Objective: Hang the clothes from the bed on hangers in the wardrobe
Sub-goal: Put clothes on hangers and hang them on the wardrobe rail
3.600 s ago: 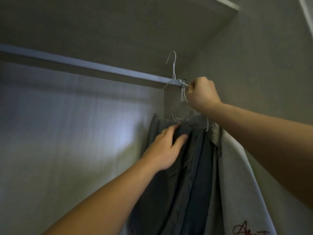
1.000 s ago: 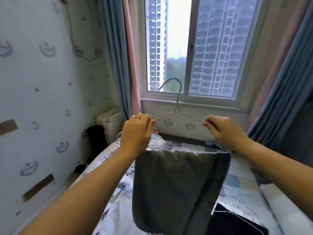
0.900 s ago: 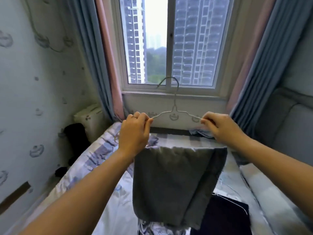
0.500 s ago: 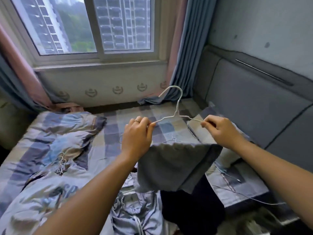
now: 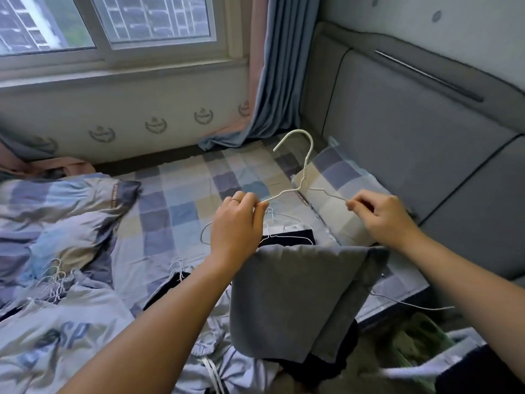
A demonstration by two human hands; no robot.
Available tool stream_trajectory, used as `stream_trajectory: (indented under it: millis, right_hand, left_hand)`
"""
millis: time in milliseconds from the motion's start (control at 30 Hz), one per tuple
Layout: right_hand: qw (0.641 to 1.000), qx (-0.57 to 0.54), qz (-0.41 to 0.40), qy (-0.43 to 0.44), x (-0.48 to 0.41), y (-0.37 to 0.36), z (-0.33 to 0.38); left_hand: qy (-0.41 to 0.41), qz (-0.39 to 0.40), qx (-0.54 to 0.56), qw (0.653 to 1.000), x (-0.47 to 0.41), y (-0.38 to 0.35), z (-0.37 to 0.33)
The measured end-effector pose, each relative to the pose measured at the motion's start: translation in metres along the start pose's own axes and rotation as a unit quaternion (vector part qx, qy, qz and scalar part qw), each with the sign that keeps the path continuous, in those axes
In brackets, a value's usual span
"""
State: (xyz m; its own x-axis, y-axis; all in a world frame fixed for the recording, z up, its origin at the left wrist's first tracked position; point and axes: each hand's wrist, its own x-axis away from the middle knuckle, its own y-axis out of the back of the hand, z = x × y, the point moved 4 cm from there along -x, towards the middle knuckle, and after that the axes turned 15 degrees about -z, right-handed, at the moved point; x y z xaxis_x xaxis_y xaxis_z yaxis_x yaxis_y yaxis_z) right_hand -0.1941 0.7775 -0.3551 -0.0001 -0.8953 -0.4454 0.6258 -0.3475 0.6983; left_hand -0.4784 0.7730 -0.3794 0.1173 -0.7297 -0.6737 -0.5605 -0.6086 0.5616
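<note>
1. Holding a white wire hanger [image 5: 299,189] up between them, both hands are closed on its sloping shoulders. The left hand [image 5: 235,226] pinches the left shoulder between thumb and fingertips, and the right hand [image 5: 383,220] pinches the right shoulder the same way.
2. The hanger's thin hook rises above the gap between the hands, leaning a little toward the right one.
3. A grey garment [image 5: 295,294] is folded over the hanger's lower bar and hangs below both hands, between the forearms. It is plain, matte, fairly thick cloth in a doubled layer, with its right edge turned under.
4. Beneath the hands lies the bed [image 5: 181,200], with a sheet checked in blue, grey and cream. A checked pillow [image 5: 338,180] sits just beyond the right hand.
5. Just under the left hand's fingers, a dark navy garment [image 5: 287,240] lies flat with another wire hanger on it.
6. Left of the left forearm, a cluster of white hangers [image 5: 55,275] rests on the rumpled duvet [image 5: 56,217].
7. Under the right forearm, a loose wire hanger [image 5: 412,306] lies at the bed's edge.
8. Below the right forearm sits a greenish container [image 5: 420,336]; its contents cannot be made out.
</note>
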Motion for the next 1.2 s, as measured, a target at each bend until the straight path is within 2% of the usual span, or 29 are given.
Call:
stream_trajectory:
  millis: [200, 333, 467, 667, 900, 1100, 1200]
  right_hand:
    - [0.995, -0.016, 0.090, -0.048, -0.050, -0.068, -0.083]
    - [0.984, 0.005, 0.155, -0.085, -0.064, -0.133, -0.147]
    - [0.976, 0.030, 0.189, -0.107, -0.074, -0.212, -0.213]
    - [0.965, 0.067, 0.219, -0.126, -0.089, -0.337, -0.320]
    - [0.966, 0.097, 0.182, -0.158, -0.083, -0.456, -0.419]
    - [0.946, 0.158, 0.219, -0.177, -0.067, -0.506, -0.462]
    - [0.936, 0.180, 0.248, -0.174, -0.057, -0.506, -0.466]
  left_hand:
    - [0.101, 0.081, -0.041, 0.991, 0.003, -0.094, 0.034]
    - [0.169, 0.163, -0.070, 0.969, 0.020, -0.166, 0.070]
    - [0.227, 0.213, -0.087, 0.946, 0.041, -0.238, 0.117]
    - [0.253, 0.265, -0.104, 0.925, 0.075, -0.368, 0.199]
    - [0.277, 0.294, -0.129, 0.906, 0.122, -0.499, 0.282]
    - [0.319, 0.290, -0.121, 0.894, 0.142, -0.561, 0.318]
    - [0.305, 0.305, -0.121, 0.894, 0.147, -0.567, 0.317]
